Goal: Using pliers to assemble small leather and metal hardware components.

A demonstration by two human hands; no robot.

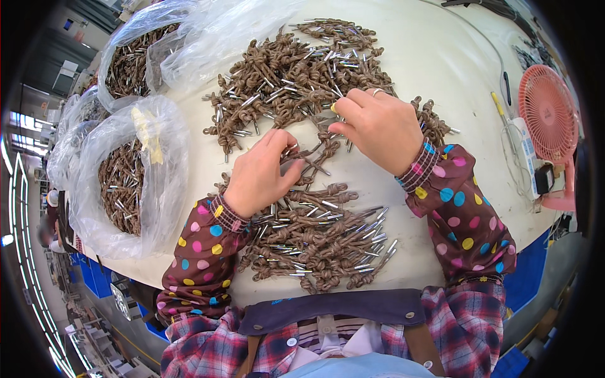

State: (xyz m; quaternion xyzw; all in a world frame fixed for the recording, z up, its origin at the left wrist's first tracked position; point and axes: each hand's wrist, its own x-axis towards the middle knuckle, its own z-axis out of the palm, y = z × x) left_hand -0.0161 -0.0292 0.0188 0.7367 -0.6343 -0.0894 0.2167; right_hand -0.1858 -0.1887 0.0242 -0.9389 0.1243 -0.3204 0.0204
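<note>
Between two piles on the table, my left hand (263, 169) is closed with thumb and fingers pinched round a brown cord (310, 165). My right hand (383, 129) is closed too, fingertips together at the near edge of the far pile, gripping a cord whose strands run down toward my left hand. Something small and yellow shows at its fingertips; I cannot make out what. The far pile (277, 75) is a heap of knotted brown cords with silvery metal tips. Below my hands lies a nearer pile (321, 246) of similar knotted cords, many tips pointing right.
Clear plastic bags (167, 189) filled with more brown cords stand along the left of the pale table (441, 69). At the right are a pink fan (547, 113), a white power strip (524, 154), a yellow-ended tool (499, 104) and a black pen (507, 88).
</note>
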